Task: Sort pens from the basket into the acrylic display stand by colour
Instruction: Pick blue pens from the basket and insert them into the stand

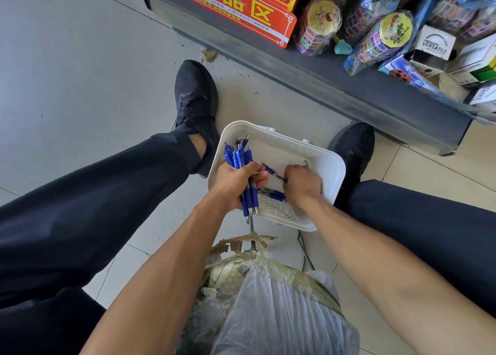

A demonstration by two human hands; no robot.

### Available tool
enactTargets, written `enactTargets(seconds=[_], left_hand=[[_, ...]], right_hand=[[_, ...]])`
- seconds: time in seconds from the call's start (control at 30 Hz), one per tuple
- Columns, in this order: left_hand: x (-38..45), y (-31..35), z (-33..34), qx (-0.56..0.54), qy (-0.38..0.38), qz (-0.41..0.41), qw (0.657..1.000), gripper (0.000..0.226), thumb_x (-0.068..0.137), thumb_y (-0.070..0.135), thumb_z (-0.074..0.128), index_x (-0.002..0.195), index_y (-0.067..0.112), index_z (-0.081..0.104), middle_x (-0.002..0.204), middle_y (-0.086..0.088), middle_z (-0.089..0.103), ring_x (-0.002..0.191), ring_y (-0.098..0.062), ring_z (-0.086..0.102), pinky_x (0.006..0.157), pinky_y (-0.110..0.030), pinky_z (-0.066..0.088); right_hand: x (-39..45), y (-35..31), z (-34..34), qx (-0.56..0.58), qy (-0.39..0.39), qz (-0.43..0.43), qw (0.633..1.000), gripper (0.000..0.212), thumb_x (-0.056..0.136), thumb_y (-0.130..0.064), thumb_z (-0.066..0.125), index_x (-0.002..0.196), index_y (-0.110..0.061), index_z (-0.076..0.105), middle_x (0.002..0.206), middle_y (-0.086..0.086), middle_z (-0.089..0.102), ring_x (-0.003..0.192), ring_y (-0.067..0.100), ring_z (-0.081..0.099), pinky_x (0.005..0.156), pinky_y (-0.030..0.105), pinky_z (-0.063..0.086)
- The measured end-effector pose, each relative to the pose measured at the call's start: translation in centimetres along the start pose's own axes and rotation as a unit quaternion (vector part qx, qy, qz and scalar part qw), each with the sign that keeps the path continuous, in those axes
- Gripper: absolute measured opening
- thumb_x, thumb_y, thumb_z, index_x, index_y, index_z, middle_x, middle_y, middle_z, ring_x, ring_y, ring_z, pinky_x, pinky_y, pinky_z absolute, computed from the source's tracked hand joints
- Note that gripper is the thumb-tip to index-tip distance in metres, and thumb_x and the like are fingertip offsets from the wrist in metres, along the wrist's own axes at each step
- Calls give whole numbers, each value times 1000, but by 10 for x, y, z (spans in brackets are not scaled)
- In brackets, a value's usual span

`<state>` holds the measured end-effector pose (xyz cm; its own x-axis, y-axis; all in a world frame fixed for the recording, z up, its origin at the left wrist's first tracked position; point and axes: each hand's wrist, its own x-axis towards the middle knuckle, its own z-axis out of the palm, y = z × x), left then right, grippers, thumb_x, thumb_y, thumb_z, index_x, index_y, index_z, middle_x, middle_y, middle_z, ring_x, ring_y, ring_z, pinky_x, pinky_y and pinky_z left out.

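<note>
Left hand (237, 178) fist-curled round bunch of blue pens (243, 164), caps pointing far, tips near. Right hand (302, 184) knuckles up inside white basket (316, 150), fingers bent onto loose pen (273, 172); another blue pen (272, 194) lies just near it. Basket on floor between black shoes (194, 105). Far right, shelf box (436, 43) reads "VERSATILE"; red sign (236, 3) bears yellow Chinese characters.
</note>
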<state>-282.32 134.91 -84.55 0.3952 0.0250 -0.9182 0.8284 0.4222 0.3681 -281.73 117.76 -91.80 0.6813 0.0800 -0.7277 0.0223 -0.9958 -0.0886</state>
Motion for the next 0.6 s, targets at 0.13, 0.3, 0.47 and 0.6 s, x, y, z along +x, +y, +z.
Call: enactTargets(seconds=[0.13, 0.3, 0.47, 0.6], left_hand=[[2, -3, 0, -10, 8, 27, 1000, 14, 93, 15, 72, 90, 5, 64, 69, -5, 66, 55, -11, 58, 60, -27, 57], [3, -4, -3, 50, 25, 48, 997, 30, 82, 31, 83, 84, 12, 60, 61, -3, 60, 55, -15, 59, 64, -32, 55], [2, -3, -2, 94, 55, 45, 993, 51, 65, 45, 90, 93, 12, 62, 70, -1, 66, 66, -15, 67, 66, -35, 57], [-2, -1, -1, 96, 49, 60, 992, 58, 57, 47, 92, 92, 10, 64, 74, -5, 68, 76, -23, 70, 70, -38, 62]], right_hand=[[4, 3, -4, 166, -61, 15, 984, 10, 94, -21, 63, 103, -20, 67, 106, 1, 69, 92, 20, 59, 75, 30, 48], [-10, 3, -15, 395, -123, 17, 910, 16, 88, -21, 78, 102, -18, 70, 92, -3, 71, 87, 17, 68, 68, 21, 51], [-30, -6, -33, 566, -118, 4, 816, 13, 87, -11, 78, 97, -13, 71, 82, 1, 73, 66, 6, 69, 59, 15, 49], [-39, -7, -42, 602, -152, -33, 783, 12, 84, -8, 80, 91, -15, 73, 81, 4, 73, 73, 13, 68, 67, 21, 50]])
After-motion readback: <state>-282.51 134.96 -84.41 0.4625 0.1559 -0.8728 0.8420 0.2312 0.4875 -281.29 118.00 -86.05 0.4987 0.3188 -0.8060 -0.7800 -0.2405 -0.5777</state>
